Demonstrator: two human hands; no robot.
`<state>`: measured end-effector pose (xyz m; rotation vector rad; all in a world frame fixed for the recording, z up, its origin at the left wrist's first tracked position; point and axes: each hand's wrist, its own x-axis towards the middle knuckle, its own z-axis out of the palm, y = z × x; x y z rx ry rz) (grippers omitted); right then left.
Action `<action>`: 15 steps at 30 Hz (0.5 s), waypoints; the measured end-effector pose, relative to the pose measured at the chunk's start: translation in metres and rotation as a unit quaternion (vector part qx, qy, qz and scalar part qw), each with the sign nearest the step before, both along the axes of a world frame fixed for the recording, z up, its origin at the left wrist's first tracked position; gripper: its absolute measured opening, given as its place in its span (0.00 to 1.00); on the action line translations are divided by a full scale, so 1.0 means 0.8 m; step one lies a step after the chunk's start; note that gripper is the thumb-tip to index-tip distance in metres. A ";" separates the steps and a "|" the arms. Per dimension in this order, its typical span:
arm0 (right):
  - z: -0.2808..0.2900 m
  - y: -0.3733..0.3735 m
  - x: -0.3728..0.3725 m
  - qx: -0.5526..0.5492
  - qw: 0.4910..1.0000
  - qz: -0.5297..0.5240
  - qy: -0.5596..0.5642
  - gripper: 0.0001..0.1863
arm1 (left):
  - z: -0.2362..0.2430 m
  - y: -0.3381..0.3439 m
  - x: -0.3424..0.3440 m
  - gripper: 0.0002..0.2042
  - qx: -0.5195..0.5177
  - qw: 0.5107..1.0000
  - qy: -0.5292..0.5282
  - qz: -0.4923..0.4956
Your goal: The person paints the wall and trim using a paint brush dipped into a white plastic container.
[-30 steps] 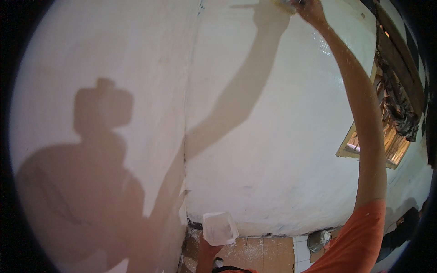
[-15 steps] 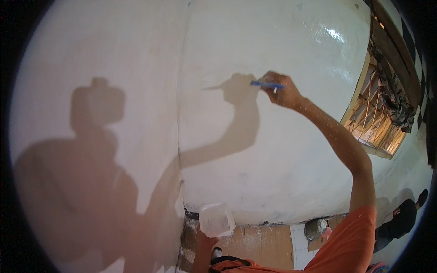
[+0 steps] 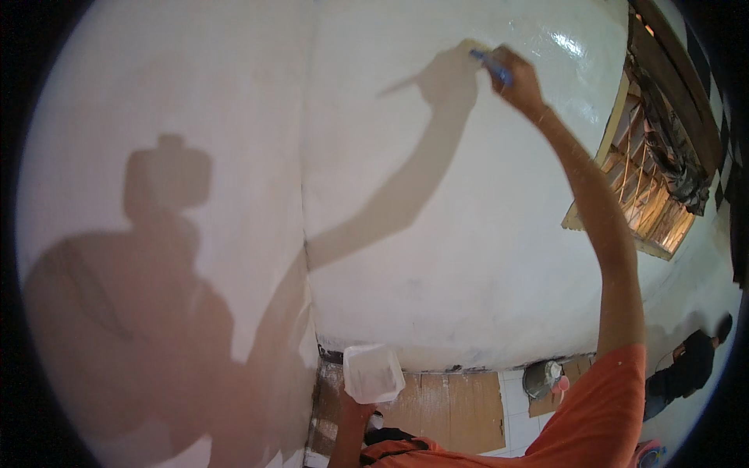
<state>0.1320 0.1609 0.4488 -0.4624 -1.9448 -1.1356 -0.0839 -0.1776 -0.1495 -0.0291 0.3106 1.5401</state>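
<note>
My right hand is raised high against the pale wall, its fingers closed round a blue-handled paintbrush. The brush tip points up and left, at or close to the wall; its bristles are hard to make out. Low down, my left hand holds a whitish, see-through plastic tub from beneath, and the tub hides most of its fingers. What lies inside the tub is unclear. A shadow of my arm and the brush falls on the wall left of my right hand.
A wall corner runs down left of centre. At the right is a barred window with dark cloth hanging by it. Cardboard covers part of the floor near a bucket. Another person in dark clothes is at the far right.
My right hand has moved up and to the right along the wall with the paintbrush, which has tilted. The left hand and tub have barely moved.
</note>
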 end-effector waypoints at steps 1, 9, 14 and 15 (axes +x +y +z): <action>-0.041 -0.006 0.005 0.005 1.000 -0.006 -0.016 0.20 | 0.010 -0.007 0.003 0.22 -0.002 1.000 -0.002 -0.008; -0.231 -0.041 -0.008 -0.361 0.928 0.075 -0.059 0.11 | 0.005 -0.035 -0.006 0.23 0.132 0.974 0.185 0.018; -0.094 -0.011 0.034 -0.225 0.967 0.111 0.050 0.04 | -0.055 -0.036 -0.006 0.23 0.121 0.961 0.247 -0.006; -0.064 -0.012 0.038 -0.153 0.982 0.094 0.055 0.06 | -0.044 -0.041 -0.005 0.23 0.125 0.912 0.390 0.021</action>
